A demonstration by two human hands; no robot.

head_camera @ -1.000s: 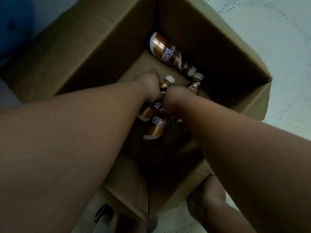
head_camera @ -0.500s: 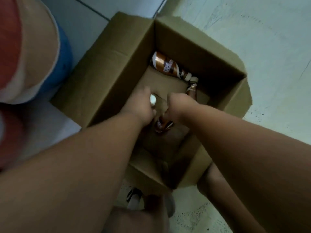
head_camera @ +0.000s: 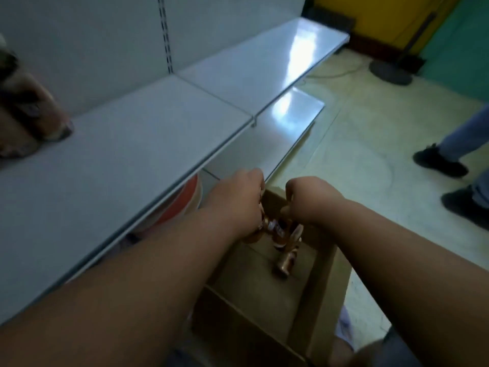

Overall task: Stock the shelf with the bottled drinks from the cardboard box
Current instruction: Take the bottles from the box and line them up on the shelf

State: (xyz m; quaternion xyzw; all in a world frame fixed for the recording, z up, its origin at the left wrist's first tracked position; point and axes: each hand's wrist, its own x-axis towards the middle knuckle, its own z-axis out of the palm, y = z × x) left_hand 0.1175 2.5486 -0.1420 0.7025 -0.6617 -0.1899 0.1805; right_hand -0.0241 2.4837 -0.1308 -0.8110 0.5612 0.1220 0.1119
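My left hand (head_camera: 238, 202) is closed around the top of a copper-brown bottled drink (head_camera: 258, 234) that hangs below it. My right hand (head_camera: 312, 200) grips the tops of two more bottles: one (head_camera: 280, 235) close under the fingers, another (head_camera: 287, 260) dangling lower. Both hands are held above the open cardboard box (head_camera: 325, 287), which stands on the floor in front of the white shelf (head_camera: 132, 144). The box's inside is mostly hidden by my arms. Blurred brown bottles (head_camera: 29, 107) stand on the shelf at the far left.
A lower white shelf board (head_camera: 285, 120) juts out beyond the box. An orange and white container (head_camera: 180, 205) sits under the upper shelf. Another person's legs and dark shoes (head_camera: 444, 162) are on the floor at right. A round stand base (head_camera: 389, 72) is at the back.
Both hands have risen out of the box with bottles in them. The view has swung up from the box's inside to the shelf and the floor.
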